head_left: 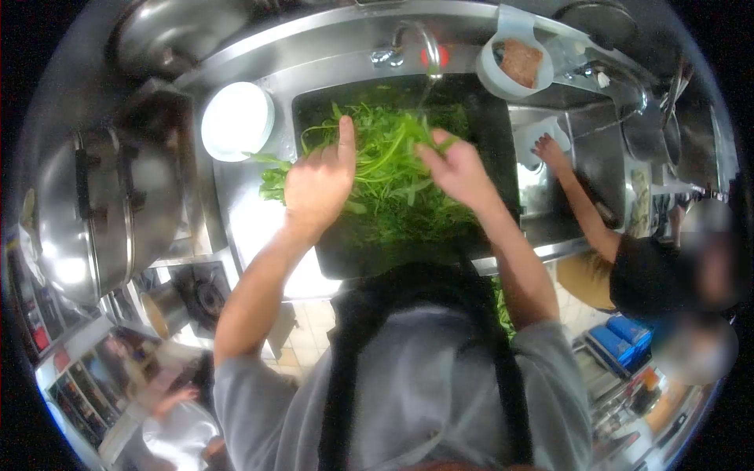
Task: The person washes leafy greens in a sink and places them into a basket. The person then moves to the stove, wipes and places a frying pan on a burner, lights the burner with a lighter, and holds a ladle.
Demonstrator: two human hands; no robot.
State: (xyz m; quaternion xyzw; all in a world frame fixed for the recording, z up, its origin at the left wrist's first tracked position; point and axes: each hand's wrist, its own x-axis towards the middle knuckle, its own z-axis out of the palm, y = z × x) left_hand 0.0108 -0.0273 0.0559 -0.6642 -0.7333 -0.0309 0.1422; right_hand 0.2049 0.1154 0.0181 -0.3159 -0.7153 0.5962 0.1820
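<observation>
Loose leafy greens (393, 200) with long thin stems lie in the dark sink basin (338, 255) in front of me. My left hand (320, 182) is closed on a bunch of the greens, its index finger stretched upward; leaves stick out to its left over the basin's edge. On the other side of the heap, my right hand (457, 171) pinches some stems and leaves between thumb and fingers. Above the basin, a curved tap (428, 47) runs a thin stream of water. Parts of both hands' fingers are hidden.
A stack of white plates (237, 122) stands left of the basin. At the upper right is a white container (503, 82) with a brown item inside. A co-worker's hand (552, 149) reaches into the neighbouring sink, touching a white container. Large metal pots (110, 212) are at left.
</observation>
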